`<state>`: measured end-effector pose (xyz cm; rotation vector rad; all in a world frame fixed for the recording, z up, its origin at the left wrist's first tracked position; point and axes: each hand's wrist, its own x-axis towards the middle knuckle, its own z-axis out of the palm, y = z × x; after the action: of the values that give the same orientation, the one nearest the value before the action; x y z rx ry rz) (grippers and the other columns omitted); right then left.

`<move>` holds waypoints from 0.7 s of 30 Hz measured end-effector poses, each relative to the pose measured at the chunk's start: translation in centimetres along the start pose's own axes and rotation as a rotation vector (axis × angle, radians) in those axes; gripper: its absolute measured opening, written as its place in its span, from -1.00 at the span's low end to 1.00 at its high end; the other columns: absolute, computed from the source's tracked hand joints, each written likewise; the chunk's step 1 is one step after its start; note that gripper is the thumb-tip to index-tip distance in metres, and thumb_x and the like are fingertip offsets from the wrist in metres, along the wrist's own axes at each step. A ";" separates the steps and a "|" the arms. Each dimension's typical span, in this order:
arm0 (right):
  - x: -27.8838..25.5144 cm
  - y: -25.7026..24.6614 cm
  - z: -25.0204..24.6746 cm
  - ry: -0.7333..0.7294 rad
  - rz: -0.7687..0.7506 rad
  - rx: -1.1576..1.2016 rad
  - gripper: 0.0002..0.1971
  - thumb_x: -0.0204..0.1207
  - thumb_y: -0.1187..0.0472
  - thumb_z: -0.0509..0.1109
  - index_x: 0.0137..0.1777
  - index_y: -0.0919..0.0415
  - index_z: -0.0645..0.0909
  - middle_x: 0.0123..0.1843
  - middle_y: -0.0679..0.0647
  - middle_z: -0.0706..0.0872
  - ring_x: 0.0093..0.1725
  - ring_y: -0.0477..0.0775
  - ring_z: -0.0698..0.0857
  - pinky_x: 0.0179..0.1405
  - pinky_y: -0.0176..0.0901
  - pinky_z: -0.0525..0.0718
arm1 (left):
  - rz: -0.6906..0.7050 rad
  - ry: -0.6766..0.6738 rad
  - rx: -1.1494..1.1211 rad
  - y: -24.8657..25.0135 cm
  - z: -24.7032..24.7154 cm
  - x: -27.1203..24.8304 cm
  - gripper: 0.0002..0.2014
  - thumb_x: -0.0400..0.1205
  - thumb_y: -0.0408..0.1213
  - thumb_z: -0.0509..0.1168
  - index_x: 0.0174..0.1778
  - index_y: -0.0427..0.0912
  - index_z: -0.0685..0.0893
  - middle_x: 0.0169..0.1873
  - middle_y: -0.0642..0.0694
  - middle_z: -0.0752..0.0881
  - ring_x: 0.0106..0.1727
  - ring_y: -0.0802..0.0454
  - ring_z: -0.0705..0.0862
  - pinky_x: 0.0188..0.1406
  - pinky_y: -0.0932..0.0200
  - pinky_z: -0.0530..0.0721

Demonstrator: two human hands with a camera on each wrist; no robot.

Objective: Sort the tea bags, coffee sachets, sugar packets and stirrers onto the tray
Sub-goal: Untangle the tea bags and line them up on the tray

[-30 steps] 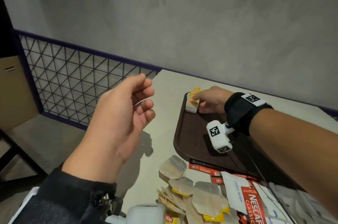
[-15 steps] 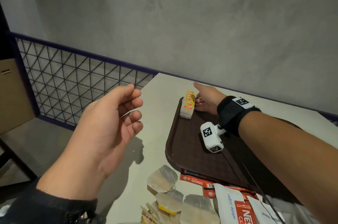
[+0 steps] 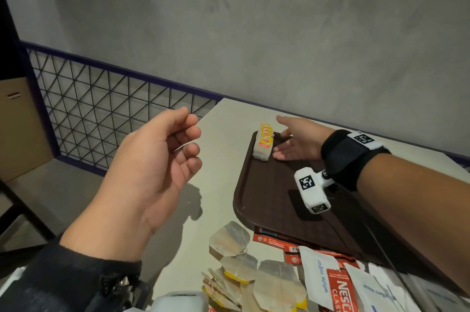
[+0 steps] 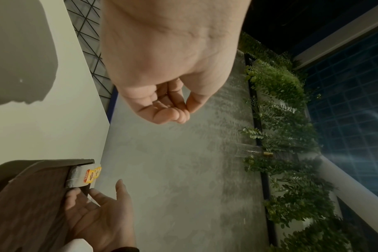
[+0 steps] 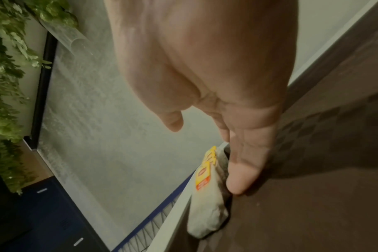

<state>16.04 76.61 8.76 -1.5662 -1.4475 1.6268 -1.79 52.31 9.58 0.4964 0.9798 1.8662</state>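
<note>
Centrally, a brown tray (image 3: 267, 199) lies on the pale surface (image 3: 223, 159), bearing one stack of tea bags (image 3: 263, 143) at its 11 o'clock corner, yellow tags uppermost. Right hand (image 3: 296, 143): fingers straight and spread, holding nothing; in the right-wrist view one fingertip (image 5: 241, 177) lies against the stack's side, as if squaring it to the tray's edge, though firm contact cannot be confirmed. Left hand (image 3: 155, 166): raised off the surface at 9 o'clock from the tray, fingers loosely curled, nothing in its grasp. At 6 o'clock from the tray sits the unsorted heap: loose tea bags (image 3: 244, 268), red coffee sachets (image 3: 340, 291) and white sugar packets (image 3: 319, 276), some sachets tucked under the tray's near rim. No stirrers can be made out.

Step in hand, by judgement: the tea-bag group is being tidied in its corner; sorting is at an early stage. The next move likely calls for a reach back to 6 o'clock, a pinch on thin, slippery paper items one kind at a time, and a separate tray zone for each kind.
</note>
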 end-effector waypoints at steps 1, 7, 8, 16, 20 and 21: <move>-0.2 0.2 0.0 -0.024 0.024 0.004 -0.26 0.73 -0.19 0.28 0.64 0.40 0.24 0.26 0.56 0.59 0.07 0.44 0.73 -0.04 0.12 0.76 | 0.000 -0.002 -0.002 0.0 0.0 0.0 -0.79 0.71 -0.18 0.37 -0.23 -0.15 0.73 -0.44 0.00 0.66 -0.56 0.16 0.52 -0.67 0.35 0.48; -1.4 0.1 1.2 -0.071 0.015 0.016 -0.31 0.75 -0.15 0.27 0.55 0.46 0.28 0.27 0.50 0.58 -0.02 0.39 0.76 -0.16 0.09 0.84 | -0.004 -0.016 0.013 0.0 0.1 -0.1 -0.79 0.72 -0.17 0.36 -0.22 -0.14 0.71 -0.43 0.00 0.66 -0.56 0.18 0.52 -0.66 0.36 0.48; -1.6 0.0 1.4 -0.064 -0.003 0.014 -0.33 0.76 -0.14 0.26 0.55 0.45 0.29 0.29 0.48 0.56 -0.04 0.36 0.75 -0.26 0.04 0.85 | -0.005 -0.022 0.018 0.1 0.2 -0.2 -0.78 0.72 -0.17 0.35 -0.22 -0.13 0.71 -0.43 0.01 0.65 -0.56 0.18 0.52 -0.65 0.36 0.48; -5.4 0.4 1.3 -0.011 -0.170 -0.360 -0.64 0.74 -0.07 0.32 0.30 0.20 0.48 -0.11 0.18 0.59 -0.15 0.21 0.71 -0.31 -0.05 0.78 | -0.019 -0.035 0.031 0.3 0.3 -0.5 -0.74 0.74 -0.17 0.31 -0.28 -0.09 0.69 -0.45 0.04 0.63 -0.54 0.20 0.51 -0.62 0.38 0.46; -11.2 1.6 2.5 -0.256 -0.366 -0.723 -0.78 0.66 0.07 0.46 0.12 0.23 0.70 -0.07 0.17 0.75 -0.16 0.11 0.72 -0.14 -0.02 0.73 | -0.030 -0.047 0.022 0.2 0.4 -0.8 -0.74 0.75 -0.18 0.31 -0.27 -0.10 0.69 -0.45 0.04 0.63 -0.54 0.21 0.51 -0.61 0.39 0.46; -12.8 1.9 3.1 -0.332 -0.391 -0.800 -0.77 0.62 0.05 0.49 0.12 0.19 0.74 -0.04 0.13 0.79 -0.15 0.07 0.74 -0.11 -0.03 0.74 | -0.031 -0.050 0.020 0.2 0.5 -0.8 -0.74 0.75 -0.18 0.31 -0.27 -0.10 0.69 -0.44 0.04 0.63 -0.53 0.21 0.52 -0.61 0.39 0.46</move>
<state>17.01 63.80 12.03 -1.2472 -2.6155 1.1572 -1.18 51.78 10.13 0.5345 0.9690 1.8094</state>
